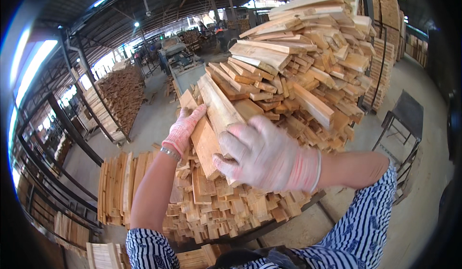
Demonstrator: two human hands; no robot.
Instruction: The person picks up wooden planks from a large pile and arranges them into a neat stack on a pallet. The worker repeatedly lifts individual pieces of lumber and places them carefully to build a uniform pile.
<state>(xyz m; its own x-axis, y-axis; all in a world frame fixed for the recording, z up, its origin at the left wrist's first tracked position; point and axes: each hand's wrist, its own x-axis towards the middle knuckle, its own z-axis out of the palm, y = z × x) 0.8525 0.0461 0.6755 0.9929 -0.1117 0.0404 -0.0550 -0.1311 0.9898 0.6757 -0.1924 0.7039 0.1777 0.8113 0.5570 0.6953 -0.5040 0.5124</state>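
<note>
Up close in the head view, both hands are on a small bundle of pale, rough-sawn wooden slats (pixel 215 120) drawn partway out of the face of a tall stack of short cut timber pieces (pixel 308 71). The right hand (pixel 262 158), in a worn white knit glove with a pinkish cuff, is clamped over the near ends of the slats, fingers curled across the end grain, which seems the way to carry their weight and keep them from fanning apart. The left hand (pixel 185 127), in a pink-and-white knit glove, lies along the left edge of the bundle with its fingers stretched flat up the wood rather than wrapped round it, apparently steadying the side; its grip is a pressing one, not a closed one. The slats tilt upward away from the person, far ends still among the stacked pieces. They are light yellow to orange-tan, flat and narrow, with sawn faces and uneven lengths. Below the hands more stacked offcuts (pixel 231 206) rest on a dark metal rack, and upright planks (pixel 118 185) stand to the left on the concrete floor (pixel 149 120).
</note>
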